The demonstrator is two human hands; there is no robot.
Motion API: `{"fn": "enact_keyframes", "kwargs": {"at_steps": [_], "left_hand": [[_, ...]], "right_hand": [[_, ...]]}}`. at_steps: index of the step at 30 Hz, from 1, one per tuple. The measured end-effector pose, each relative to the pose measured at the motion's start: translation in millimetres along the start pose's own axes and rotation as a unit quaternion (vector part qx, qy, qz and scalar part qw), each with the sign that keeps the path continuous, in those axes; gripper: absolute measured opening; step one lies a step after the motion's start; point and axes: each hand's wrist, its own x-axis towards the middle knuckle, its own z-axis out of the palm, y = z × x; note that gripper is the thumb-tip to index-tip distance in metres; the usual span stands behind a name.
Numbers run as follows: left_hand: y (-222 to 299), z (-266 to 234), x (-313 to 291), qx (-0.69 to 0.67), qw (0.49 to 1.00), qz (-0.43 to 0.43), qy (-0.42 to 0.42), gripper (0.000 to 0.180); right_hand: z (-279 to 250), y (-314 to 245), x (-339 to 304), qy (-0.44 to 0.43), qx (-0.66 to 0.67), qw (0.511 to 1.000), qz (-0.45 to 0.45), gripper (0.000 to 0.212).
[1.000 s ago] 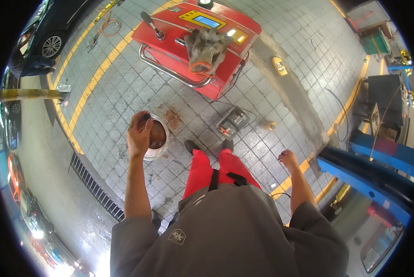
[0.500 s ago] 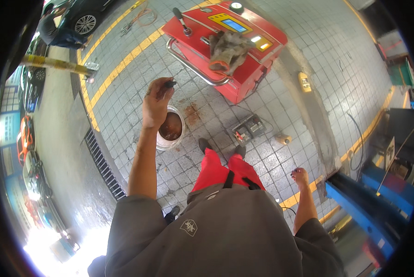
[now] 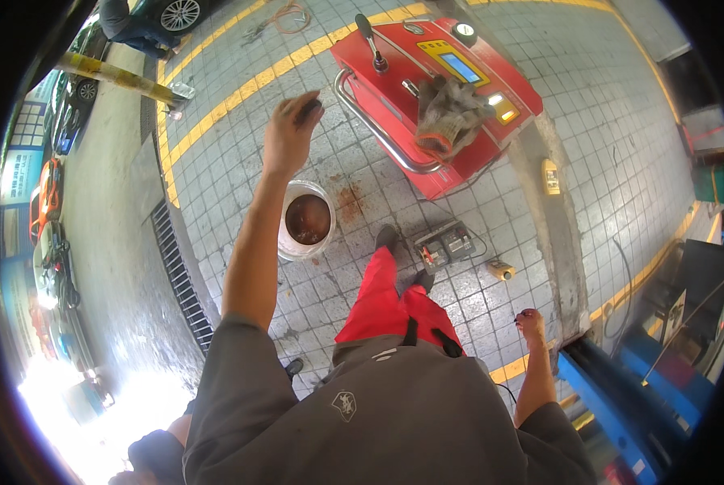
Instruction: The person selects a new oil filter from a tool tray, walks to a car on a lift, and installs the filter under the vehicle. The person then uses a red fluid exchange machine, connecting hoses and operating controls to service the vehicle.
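the worker's left hand (image 3: 291,133) is stretched out on the far left, its fingers curled around a small dark object (image 3: 307,111), held in the air beyond a white bucket (image 3: 307,252) of brown liquid. i can't make out what the object is. the right hand (image 3: 532,325) hangs low on the near right with its fingers bent in; i can't tell whether they pinch anything. ahead stands a red machine (image 3: 511,73) with a chrome handle (image 3: 386,145), its near left end just right of the left hand. on its top lie grey work gloves (image 3: 452,111), and left of them a black-handled tool (image 3: 365,29) leans. a battery (image 3: 447,246) sits on the tiles right of the bucket, a yellow bottle (image 3: 501,270) just beside it.
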Motion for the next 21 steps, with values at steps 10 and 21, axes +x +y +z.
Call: {"fn": "enact_keyframes", "kwargs": {"at_steps": [10, 21], "left_hand": [[-38.2, 73.5, 157.2, 0.037, 0.993, 0.060, -0.099, 0.032], [-49.0, 80.5, 173.1, 0.031, 0.984, 0.071, -0.160, 0.039]], "right_hand": [[42.9, -61.6, -55.3, 0.061, 0.075, 0.995, 0.011, 0.022], [62.8, -25.5, -88.8, 0.096, 0.087, 0.990, 0.049, 0.022]]}}
